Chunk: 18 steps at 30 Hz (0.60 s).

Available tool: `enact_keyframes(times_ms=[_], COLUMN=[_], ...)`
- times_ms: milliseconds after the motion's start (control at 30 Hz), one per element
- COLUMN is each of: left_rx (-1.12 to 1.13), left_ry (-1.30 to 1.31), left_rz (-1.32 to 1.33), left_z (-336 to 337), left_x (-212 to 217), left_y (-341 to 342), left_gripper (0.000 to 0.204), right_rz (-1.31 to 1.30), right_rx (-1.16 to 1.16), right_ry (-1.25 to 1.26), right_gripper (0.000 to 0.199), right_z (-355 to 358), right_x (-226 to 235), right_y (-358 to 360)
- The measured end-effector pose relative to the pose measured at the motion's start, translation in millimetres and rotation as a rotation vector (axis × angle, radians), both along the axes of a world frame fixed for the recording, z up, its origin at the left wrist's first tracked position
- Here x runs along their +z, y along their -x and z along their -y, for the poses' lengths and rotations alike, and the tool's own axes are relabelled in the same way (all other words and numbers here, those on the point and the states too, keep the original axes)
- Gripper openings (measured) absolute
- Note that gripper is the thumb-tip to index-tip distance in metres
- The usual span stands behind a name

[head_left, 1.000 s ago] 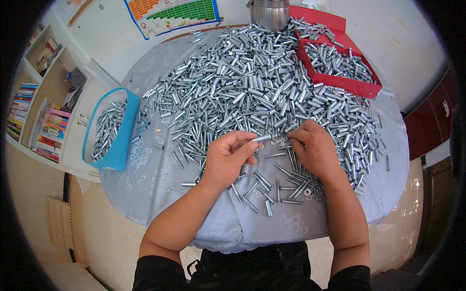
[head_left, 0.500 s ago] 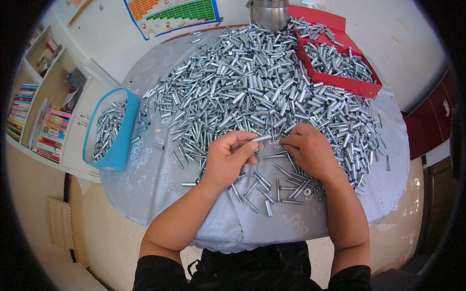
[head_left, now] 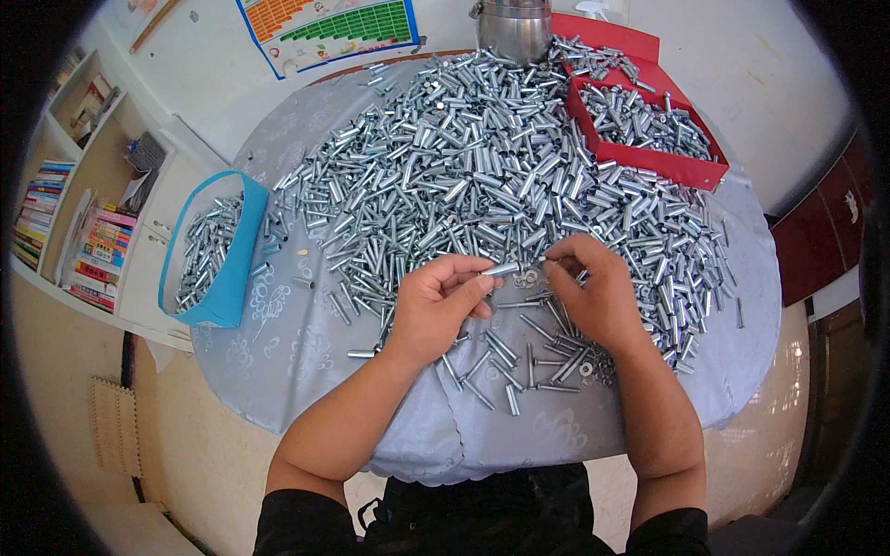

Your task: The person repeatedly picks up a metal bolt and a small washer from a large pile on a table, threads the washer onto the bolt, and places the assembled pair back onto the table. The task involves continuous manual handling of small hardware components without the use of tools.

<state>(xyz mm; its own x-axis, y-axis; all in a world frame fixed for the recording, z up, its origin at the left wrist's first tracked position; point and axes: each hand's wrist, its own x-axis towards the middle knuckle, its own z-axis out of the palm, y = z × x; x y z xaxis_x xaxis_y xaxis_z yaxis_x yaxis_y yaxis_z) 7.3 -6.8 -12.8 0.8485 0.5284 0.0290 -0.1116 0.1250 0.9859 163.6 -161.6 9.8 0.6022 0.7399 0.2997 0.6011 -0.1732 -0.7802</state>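
Observation:
A big heap of short silver metal sleeves (head_left: pixel 482 176) covers the round table with its pale blue cloth (head_left: pixel 306 352). My left hand (head_left: pixel 440 306) pinches one metal sleeve (head_left: pixel 501 270) by its near end, holding it level above the cloth. My right hand (head_left: pixel 593 292) is curled right beside that sleeve's other end, fingertips together over thin bolts and small washers (head_left: pixel 533 278); whether it holds a small part I cannot tell. Loose long bolts (head_left: pixel 519 357) lie on the cloth under both hands.
A blue bin (head_left: pixel 209 250) with finished metal pieces hangs at the table's left edge. A red tray (head_left: pixel 649 130) of sleeves sits at the far right, a steel pot (head_left: pixel 514 28) at the back. Bookshelves (head_left: pixel 74 204) stand to the left.
My right hand has shifted slightly left and down toward the sleeve in my left hand. The left hand has barely moved.

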Motion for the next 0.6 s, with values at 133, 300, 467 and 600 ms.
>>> enact_keyframes(times_ms=[133, 300, 467, 600], left_rx=[-0.010, -0.009, -0.008, -0.013], left_ry=[-0.029, -0.025, -0.025, -0.022], left_rz=[-0.005, -0.018, -0.019, -0.008], left_z=[0.5, 1.8, 1.1, 1.7], left_x=[-2.7, 0.7, -1.4, 0.0], left_y=[0.4, 0.3, 0.6, 0.4], left_gripper=[0.019, 0.019, 0.020, 0.019], right_rz=[-0.151, -0.334, -0.479, -0.534], right_rx=[0.009, 0.065, 0.104, 0.111], right_ry=[-0.100, -0.142, -0.160, -0.171], right_gripper=[0.011, 0.013, 0.015, 0.021], right_z=[-2.5, -3.0, -2.6, -4.0], right_x=[-2.2, -10.1, -8.9, -4.6], right_y=[7.1, 7.4, 5.3, 7.1])
